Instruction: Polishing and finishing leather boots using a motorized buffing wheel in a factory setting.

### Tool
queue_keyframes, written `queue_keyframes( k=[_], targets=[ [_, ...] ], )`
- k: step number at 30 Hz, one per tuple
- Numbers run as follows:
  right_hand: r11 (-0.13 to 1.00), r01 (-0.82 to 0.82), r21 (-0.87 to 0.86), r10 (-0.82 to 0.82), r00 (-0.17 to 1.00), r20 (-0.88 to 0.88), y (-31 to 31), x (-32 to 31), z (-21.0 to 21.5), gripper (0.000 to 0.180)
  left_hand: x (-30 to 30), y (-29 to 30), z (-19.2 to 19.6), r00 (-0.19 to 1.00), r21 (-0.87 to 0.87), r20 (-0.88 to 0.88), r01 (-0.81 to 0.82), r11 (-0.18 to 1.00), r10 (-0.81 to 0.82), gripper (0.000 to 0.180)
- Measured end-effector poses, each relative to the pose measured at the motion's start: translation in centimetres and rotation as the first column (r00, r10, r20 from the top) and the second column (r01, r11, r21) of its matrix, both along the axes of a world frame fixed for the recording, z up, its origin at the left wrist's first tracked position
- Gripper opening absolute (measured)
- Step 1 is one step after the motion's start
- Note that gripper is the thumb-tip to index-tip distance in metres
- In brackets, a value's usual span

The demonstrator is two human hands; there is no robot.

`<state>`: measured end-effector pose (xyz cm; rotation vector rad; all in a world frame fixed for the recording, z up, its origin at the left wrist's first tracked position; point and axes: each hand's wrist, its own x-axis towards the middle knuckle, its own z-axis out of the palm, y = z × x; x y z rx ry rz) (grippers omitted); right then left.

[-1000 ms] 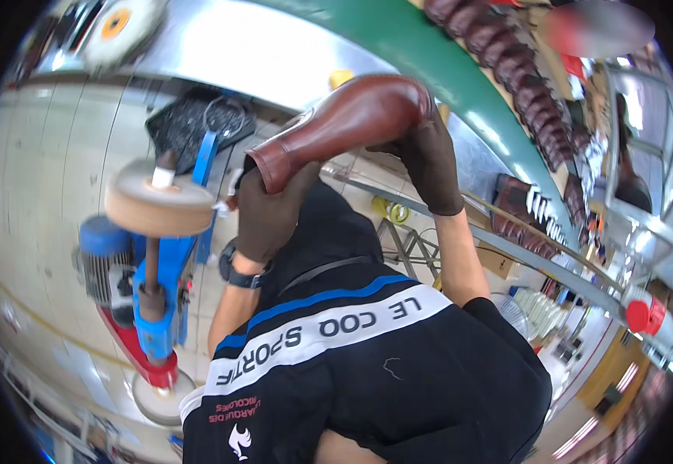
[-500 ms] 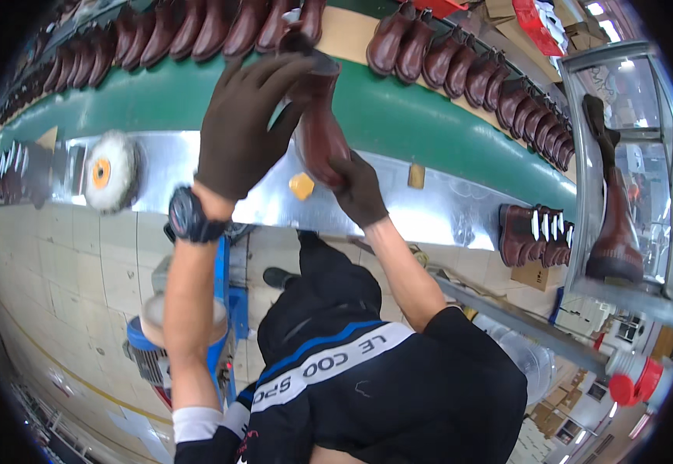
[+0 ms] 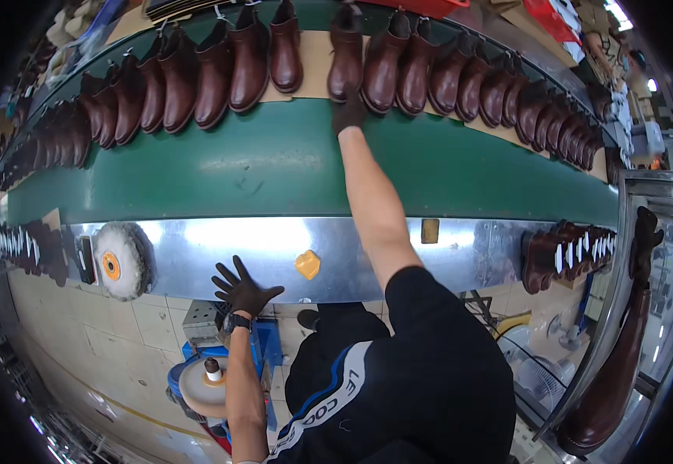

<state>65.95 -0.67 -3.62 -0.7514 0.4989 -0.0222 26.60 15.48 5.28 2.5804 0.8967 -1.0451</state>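
Observation:
My right hand (image 3: 347, 114), in a dark brown glove, reaches across the green surface (image 3: 275, 166) and grips the toe of a dark red-brown ankle boot (image 3: 345, 66). The boot stands upright at the far edge, in a gap of the boot row; its top is blurred. My gloved left hand (image 3: 247, 290) is open with fingers spread, at the near edge of the metal strip (image 3: 367, 286), holding nothing. A yellow lump (image 3: 307, 264) lies just right of it. Further left stands a fluffy white buffing wheel (image 3: 118, 261) with an orange centre.
Rows of similar ankle boots (image 3: 248, 58) line the far edge on both sides. A small brown block (image 3: 429, 230) lies on the metal. Lace-up boots (image 3: 541, 259) stand at the right end. At far right, a tall boot (image 3: 607, 371) hangs by a metal frame (image 3: 623, 232).
The boot has moved from between both hands to the far row with my right hand on it. My left hand has let go and come down toward the near edge, fingers spread.

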Motion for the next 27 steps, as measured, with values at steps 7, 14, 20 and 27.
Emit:
queue_keyframes(
  k=[7, 14, 20, 27],
  targets=[
    [0.14, -0.236, -0.962, 0.468, 0.872, -0.146, -5.5, -22.3, 2.9, 0.048, -0.5, 3.5, -0.8, 0.997, 0.027, 0.08, -0.022, 0.999, 0.02, 0.138],
    [-0.291, 0.081, -0.953, 0.596, 0.795, -0.114, -9.3, -29.8, 5.6, 0.039, -0.3, 3.8, -1.0, 0.994, 0.027, 0.11, -0.003, 1.0, 0.0, 0.139],
    [0.906, -0.294, -0.303, 0.319, 0.947, 0.034, -0.8, -11.2, 2.4, 0.081, -0.3, 3.8, -1.0, 0.99, 0.043, 0.144, -0.006, 0.999, 0.0, 0.14],
    [0.99, -0.125, -0.069, 0.128, 0.991, 0.044, 3.6, 0.1, 2.1, 0.051, -0.1, 4.0, -0.8, 0.991, 0.029, 0.131, -0.019, 0.999, 0.015, 0.14]
  ],
)
